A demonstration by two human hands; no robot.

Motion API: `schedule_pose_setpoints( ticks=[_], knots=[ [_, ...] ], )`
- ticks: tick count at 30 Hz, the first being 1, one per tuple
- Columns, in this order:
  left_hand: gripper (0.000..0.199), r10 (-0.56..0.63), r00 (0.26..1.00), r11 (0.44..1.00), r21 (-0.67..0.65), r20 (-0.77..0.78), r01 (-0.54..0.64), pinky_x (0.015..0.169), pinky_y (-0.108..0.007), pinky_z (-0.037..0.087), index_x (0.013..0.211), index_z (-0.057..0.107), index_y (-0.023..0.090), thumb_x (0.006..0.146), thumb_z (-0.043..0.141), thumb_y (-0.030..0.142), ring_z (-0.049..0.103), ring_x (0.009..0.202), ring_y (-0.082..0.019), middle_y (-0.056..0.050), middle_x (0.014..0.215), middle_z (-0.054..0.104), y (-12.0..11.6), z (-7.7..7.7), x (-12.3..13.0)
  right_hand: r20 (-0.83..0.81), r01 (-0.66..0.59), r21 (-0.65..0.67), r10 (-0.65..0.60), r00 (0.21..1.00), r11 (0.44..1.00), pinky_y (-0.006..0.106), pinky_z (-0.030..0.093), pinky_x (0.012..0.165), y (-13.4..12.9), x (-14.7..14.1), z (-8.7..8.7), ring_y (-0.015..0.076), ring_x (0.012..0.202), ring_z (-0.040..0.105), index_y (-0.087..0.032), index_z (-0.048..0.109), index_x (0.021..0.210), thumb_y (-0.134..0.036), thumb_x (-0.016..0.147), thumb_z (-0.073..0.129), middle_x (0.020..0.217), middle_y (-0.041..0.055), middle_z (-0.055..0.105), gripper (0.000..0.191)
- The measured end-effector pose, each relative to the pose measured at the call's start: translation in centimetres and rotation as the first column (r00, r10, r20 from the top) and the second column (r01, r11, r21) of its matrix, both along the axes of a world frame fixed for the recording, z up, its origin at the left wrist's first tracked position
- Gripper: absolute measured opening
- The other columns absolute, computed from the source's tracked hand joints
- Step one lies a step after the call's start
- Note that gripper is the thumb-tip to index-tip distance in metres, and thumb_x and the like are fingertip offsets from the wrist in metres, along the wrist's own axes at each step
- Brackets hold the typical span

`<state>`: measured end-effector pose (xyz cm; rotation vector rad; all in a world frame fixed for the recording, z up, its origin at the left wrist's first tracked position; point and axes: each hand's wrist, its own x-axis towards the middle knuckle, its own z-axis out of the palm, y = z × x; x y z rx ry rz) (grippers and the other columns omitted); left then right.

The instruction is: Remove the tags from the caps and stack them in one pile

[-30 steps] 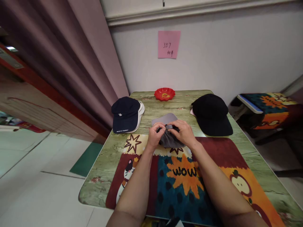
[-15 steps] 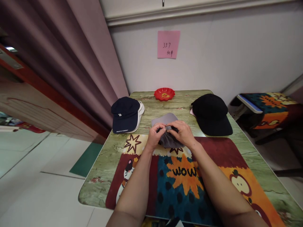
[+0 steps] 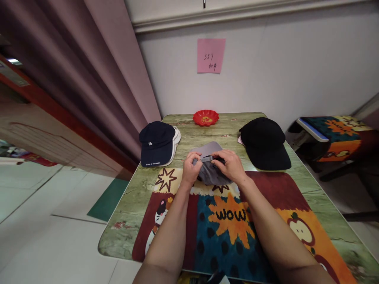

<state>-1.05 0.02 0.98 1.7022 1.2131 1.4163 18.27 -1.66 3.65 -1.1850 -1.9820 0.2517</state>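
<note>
A grey baseball cap [image 3: 213,175] lies at the far edge of the mat, its brim pointing to the wall. Across its back runs an adjustment strap [image 3: 207,158] with a small buckle. My left hand [image 3: 192,167] pinches the strap's left end. The fingers of my right hand [image 3: 231,163] are closed on the strap near the buckle. My fingers partly cover the cap's sides. To the left, a navy cap [image 3: 156,142] rests over a white one [image 3: 177,138]. On the right sits a black cap [image 3: 263,142] with something pink under it.
A red scalloped dish [image 3: 205,118] stands at the back of the green wood-patterned table [image 3: 127,213]. Under my forearms lies a colourful mat [image 3: 227,244]. A pink note [image 3: 211,56] is on the wall. Beyond the right edge is a stool [image 3: 334,134].
My left hand has shifted slightly left, drawing the strap end out from the buckle. More of the strap shows between my hands. The other caps have not moved.
</note>
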Motion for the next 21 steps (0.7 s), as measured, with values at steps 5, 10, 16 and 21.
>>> schedule_pose_setpoints(
  ticks=[5, 10, 16, 21],
  knots=[
    [0.006, 0.082, 0.996, 0.997, 0.007, 0.047, -0.082, 0.1, -0.039, 0.042, 0.069, 0.052, 0.022, 0.071, 0.053, 0.016, 0.061, 0.101, -0.024, -0.007, 0.097, 0.066, -0.13, -0.05, 0.13, 0.017, 0.008, -0.014, -0.008, 1.0, 1.0, 0.04, 0.045, 0.092, 0.02, -0.04, -0.05, 0.0242, 0.095, 0.068, -0.024, 0.071, 0.102, -0.028, 0.09, 0.066, 0.098, 0.0051, 0.076, 0.013],
    [0.007, 0.025, 0.992, 0.993, -0.12, 0.127, -0.01, 0.093, -0.036, 0.045, 0.071, 0.05, 0.022, 0.076, 0.052, 0.019, 0.064, 0.096, -0.022, -0.006, 0.096, 0.071, -0.25, -0.26, 0.09, 0.016, 0.028, -0.009, -0.028, 0.999, 1.0, 0.04, 0.045, 0.093, -0.02, -0.02, -0.13, 0.024, 0.094, 0.068, -0.024, 0.071, 0.103, -0.028, 0.091, 0.066, 0.097, 0.005, 0.076, 0.014],
    [0.017, -0.078, 0.993, 0.97, -0.222, 0.089, 0.096, 0.077, -0.029, 0.048, 0.088, 0.059, 0.021, 0.081, 0.066, 0.035, 0.062, 0.078, -0.018, -0.001, 0.078, 0.065, -0.48, 0.02, 0.25, -0.028, 0.013, 0.017, -0.012, 1.0, 1.0, 0.039, 0.046, 0.094, 0.02, 0.07, -0.08, 0.0239, 0.1, 0.068, -0.024, 0.071, 0.107, -0.028, 0.093, 0.063, 0.103, 0.0061, 0.076, 0.017],
    [0.025, -0.171, 0.973, 0.93, -0.299, 0.158, 0.212, 0.069, -0.026, 0.046, 0.086, 0.067, 0.018, 0.075, 0.074, 0.039, 0.06, 0.073, -0.017, -0.001, 0.079, 0.067, -0.65, 0.65, 0.08, 0.054, 0.017, -0.054, -0.014, 0.998, 0.998, 0.049, 0.038, 0.106, 0.22, 0.7, -0.37, 0.0265, 0.108, 0.067, -0.025, 0.067, 0.122, -0.038, 0.088, 0.069, 0.112, 0.0081, 0.075, 0.037]
  ],
)
